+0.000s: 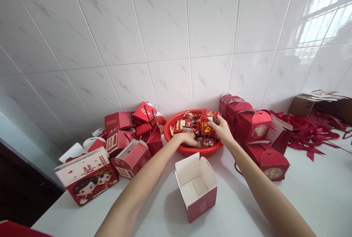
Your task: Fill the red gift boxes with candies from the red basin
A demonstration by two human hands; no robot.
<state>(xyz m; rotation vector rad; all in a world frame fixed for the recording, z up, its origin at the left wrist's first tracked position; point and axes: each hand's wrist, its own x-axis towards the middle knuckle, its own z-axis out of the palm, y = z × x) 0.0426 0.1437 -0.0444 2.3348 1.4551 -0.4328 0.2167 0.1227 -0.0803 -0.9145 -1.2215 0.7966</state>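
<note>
In the head view, the left hand (pixel 191 140) dipped among wrapped sweets (pixel 180 124) in the red basket (pixel 198 152) at the far middle; whether its fingers held anything, I couldn't tell. The right hand (pixel 220 126) pinched a small packet (pixel 211 119) above the basket's right side. Nearer, an open box (pixel 202 206) stood with its white floor showing, unclosed. Shut boxes (pixel 254 124) at right looked finished; open-topped boxes (pixel 88 173) at left didn't.
</note>
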